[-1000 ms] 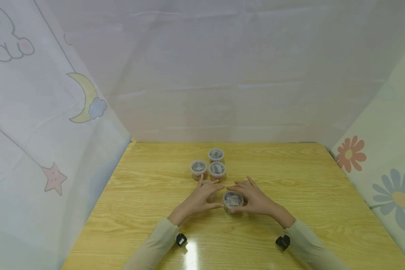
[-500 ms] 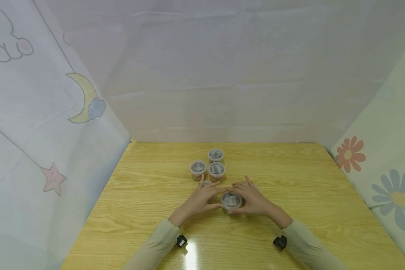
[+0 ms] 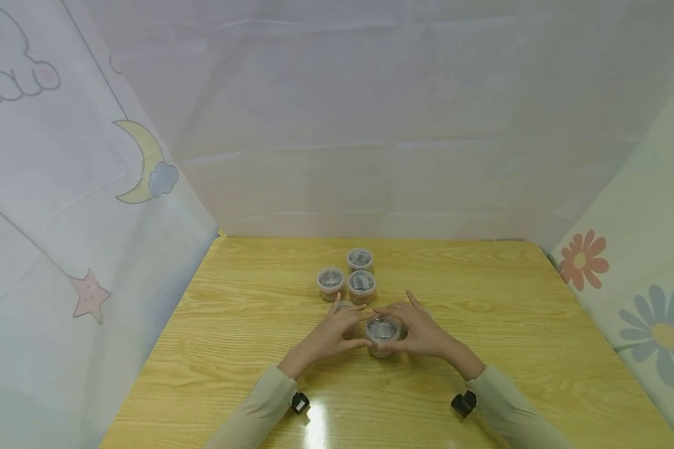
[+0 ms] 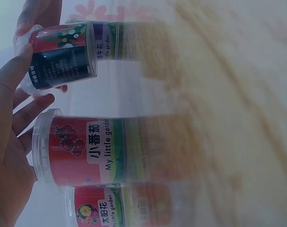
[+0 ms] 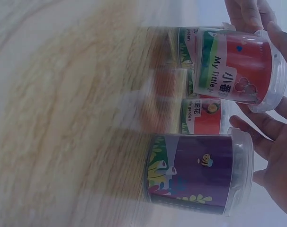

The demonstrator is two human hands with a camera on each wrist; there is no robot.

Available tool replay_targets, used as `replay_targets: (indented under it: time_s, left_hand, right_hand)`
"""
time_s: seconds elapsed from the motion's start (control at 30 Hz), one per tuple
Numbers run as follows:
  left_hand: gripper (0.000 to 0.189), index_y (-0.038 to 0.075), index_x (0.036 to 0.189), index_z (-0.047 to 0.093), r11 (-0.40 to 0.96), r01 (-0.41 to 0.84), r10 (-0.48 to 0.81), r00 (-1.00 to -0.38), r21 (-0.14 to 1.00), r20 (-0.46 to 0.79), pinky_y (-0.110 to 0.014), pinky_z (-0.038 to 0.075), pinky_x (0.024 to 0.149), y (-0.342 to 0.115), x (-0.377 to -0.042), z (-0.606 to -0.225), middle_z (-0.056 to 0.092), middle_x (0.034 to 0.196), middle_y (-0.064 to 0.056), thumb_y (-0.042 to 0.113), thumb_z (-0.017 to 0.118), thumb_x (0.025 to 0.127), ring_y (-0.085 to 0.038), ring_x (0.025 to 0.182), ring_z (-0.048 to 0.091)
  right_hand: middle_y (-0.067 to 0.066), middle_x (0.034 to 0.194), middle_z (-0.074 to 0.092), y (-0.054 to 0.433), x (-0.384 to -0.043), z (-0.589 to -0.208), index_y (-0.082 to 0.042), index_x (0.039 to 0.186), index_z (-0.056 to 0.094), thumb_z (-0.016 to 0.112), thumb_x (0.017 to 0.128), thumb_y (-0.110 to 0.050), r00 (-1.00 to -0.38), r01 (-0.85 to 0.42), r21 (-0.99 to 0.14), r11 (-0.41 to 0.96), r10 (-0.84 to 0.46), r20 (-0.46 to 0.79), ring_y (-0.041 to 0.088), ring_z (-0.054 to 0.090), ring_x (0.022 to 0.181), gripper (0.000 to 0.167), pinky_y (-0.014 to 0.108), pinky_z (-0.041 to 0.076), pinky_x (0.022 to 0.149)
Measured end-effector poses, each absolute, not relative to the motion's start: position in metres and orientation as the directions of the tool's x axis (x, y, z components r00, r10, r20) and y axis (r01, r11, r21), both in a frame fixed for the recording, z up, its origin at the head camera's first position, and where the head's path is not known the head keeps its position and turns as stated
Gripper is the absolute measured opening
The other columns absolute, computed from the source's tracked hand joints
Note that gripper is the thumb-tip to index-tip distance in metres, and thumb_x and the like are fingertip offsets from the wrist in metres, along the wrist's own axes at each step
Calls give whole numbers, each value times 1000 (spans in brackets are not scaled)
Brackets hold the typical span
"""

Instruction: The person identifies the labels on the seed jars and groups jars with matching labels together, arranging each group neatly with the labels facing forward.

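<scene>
My right hand (image 3: pixel 424 333) holds a clear-lidded seed tub (image 3: pixel 383 333) by its lid, thumb in front and fingers behind. Its base is raised off the table. In the left wrist view this tub (image 4: pixel 63 56) tilts and shows a dark text panel; in the right wrist view its red side (image 5: pixel 238 66) has a tomato picture. My left hand (image 3: pixel 331 330) curves loosely at the tub's left rim, thumb and fingertips right at it. Close by the left palm stands a red tomato tub (image 4: pixel 86 151). A purple tub (image 5: pixel 191 172) stands by the right hand, largely hidden in the head view.
Three more tubs stand behind the hands: a left one (image 3: pixel 331 284), a middle one (image 3: pixel 362 285) and a rear one (image 3: pixel 360 259). All are on a wood-grain table (image 3: pixel 247 293). Printed cloth walls (image 3: pixel 337 125) enclose its back and sides.
The right hand has moved slightly left with the tub, bringing it to the left thumb and fingertips. The left hand has hardly moved, and the other tubs stand as before.
</scene>
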State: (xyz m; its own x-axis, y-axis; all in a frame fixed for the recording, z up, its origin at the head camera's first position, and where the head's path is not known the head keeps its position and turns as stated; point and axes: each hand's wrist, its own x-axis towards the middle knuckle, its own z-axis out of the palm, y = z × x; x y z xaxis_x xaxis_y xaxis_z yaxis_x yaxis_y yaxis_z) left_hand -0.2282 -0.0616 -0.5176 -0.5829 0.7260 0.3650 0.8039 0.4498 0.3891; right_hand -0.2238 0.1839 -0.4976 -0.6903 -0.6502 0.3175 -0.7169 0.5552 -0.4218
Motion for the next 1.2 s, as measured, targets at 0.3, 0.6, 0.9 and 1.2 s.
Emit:
replay_targets:
  time_s: [0.3, 0.6, 0.9, 1.2]
  left_hand:
    - [64, 16, 139, 43, 420, 799, 718, -583, 432, 380, -61, 7, 110, -63, -227, -516, 46, 139, 4, 41, 64, 84, -21, 129, 44]
    - [64, 19, 138, 42, 330, 750, 695, -604, 573, 391, -53, 13, 113, -66, -227, -516, 47, 138, 8, 40, 65, 82, -8, 126, 43]
    - [54, 19, 126, 52, 248, 729, 667, -606, 638, 433, -47, 19, 114, -69, -228, -517, 53, 129, 8, 30, 73, 78, -8, 122, 47]
    - [49, 15, 119, 57, 203, 707, 635, -622, 678, 458, -49, 26, 110, -70, -228, -514, 57, 124, 1, 23, 75, 75, -16, 120, 48]
  right_hand:
    - [-8, 124, 58, 180, -222, -493, -17, 132, 52, 68, 73, -59, -708, -690, -489, 534, -639, 301, 16, 55, 115, 74, 61, 5, 110]
    - [-6, 122, 59, 176, -222, -493, -15, 132, 52, 71, 72, -56, -683, -722, -469, 508, -631, 368, 16, 56, 113, 74, 61, 13, 109]
    - [-3, 125, 58, 172, -220, -492, -13, 132, 50, 73, 74, -49, -674, -723, -503, 474, -642, 366, 18, 56, 114, 72, 62, 13, 109]
    - [1, 138, 47, 173, -218, -491, -25, 141, 39, 75, 76, -39, -723, -605, -687, 403, -640, 261, 24, 47, 123, 75, 50, 44, 94]
